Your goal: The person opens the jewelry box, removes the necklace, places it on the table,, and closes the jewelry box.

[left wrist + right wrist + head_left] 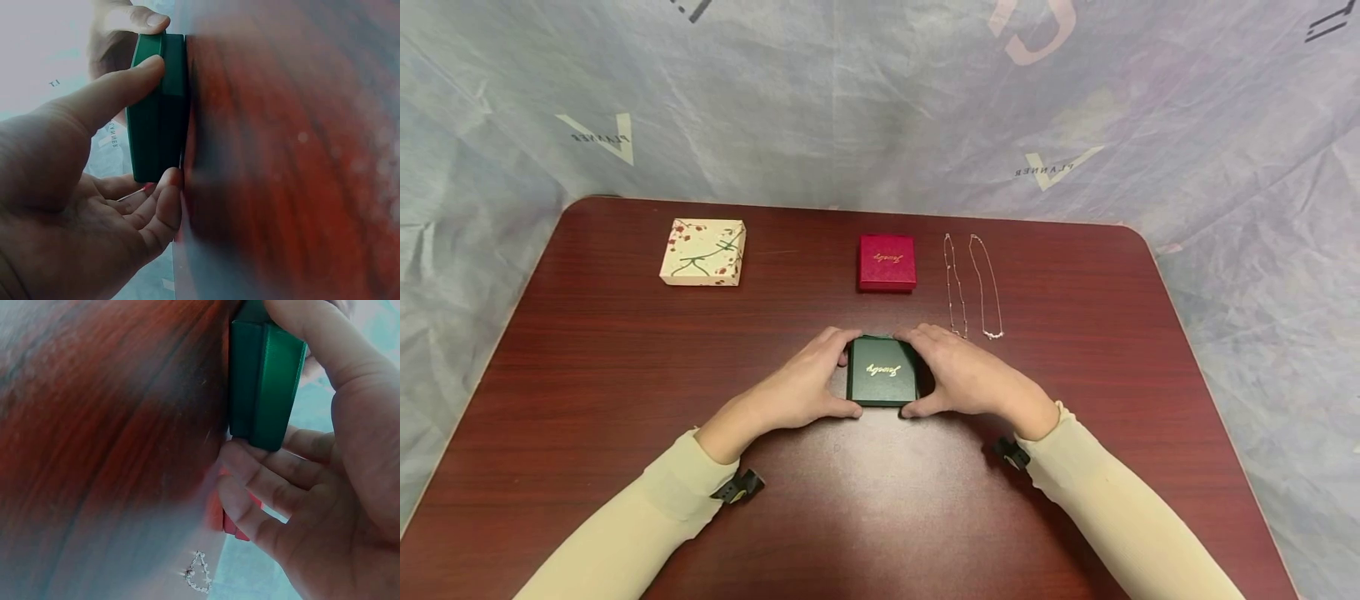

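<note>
A dark green jewelry box [883, 371] with gold lettering on its lid sits on the table between both hands. My left hand [808, 379] grips its left side, thumb at the near edge and fingers at the far edge. From the right, my right hand [962, 375] holds it the same way. In the left wrist view the left thumb [140, 78] presses the side of the green box [147, 119], where a seam runs between lid and base. The right wrist view has the right fingers [269, 469] curled at the end of the box [275, 387].
Behind the green box lies a red jewelry box [887, 262] with gold lettering. Two thin necklaces, one with a plain chain [995, 287] and one with a beaded chain [953, 283], lie to its right. A cream floral box [703, 252] stands at the back left of the brown table [587, 375].
</note>
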`<state>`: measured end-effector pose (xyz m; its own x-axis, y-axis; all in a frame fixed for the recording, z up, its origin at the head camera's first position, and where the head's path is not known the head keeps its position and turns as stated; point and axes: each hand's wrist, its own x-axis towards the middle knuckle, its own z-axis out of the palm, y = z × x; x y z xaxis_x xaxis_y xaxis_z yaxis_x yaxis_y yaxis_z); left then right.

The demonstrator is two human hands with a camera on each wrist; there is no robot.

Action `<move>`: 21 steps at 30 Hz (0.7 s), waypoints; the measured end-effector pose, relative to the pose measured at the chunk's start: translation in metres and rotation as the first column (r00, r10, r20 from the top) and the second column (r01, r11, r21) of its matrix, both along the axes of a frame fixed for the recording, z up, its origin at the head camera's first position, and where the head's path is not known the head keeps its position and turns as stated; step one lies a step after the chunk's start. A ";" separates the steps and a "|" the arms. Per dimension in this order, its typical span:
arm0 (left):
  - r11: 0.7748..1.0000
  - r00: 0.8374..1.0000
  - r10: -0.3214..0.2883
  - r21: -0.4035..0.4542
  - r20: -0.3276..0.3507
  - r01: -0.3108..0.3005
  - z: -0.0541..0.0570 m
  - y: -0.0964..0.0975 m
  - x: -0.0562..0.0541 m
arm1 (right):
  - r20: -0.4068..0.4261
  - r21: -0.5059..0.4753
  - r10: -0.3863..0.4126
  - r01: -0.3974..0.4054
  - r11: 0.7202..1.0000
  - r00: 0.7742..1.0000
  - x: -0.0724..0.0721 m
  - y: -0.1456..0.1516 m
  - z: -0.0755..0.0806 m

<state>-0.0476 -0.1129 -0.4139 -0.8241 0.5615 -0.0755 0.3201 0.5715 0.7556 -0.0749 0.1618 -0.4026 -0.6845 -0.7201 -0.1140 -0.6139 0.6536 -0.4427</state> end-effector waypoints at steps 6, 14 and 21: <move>1.000 1.000 0.005 0.011 -0.014 -0.005 0.000 0.001 0.000 | -0.002 -0.006 0.000 0.000 1.000 1.000 0.001 0.001 0.000; 1.000 0.999 0.016 0.003 -0.048 -0.016 0.001 -0.001 0.000 | 0.023 -0.034 -0.027 0.028 0.999 0.999 0.004 0.002 0.003; 1.000 0.996 0.026 0.008 -0.084 -0.025 0.002 -0.005 -0.001 | 0.013 -0.026 -0.050 0.050 0.998 0.999 0.005 0.005 0.009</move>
<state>-0.0483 -0.1181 -0.4118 -0.8413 0.5406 -0.0014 0.3682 0.5748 0.7308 -0.0694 0.1668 -0.3941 -0.7183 -0.6879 -0.1043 -0.5749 0.6713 -0.4678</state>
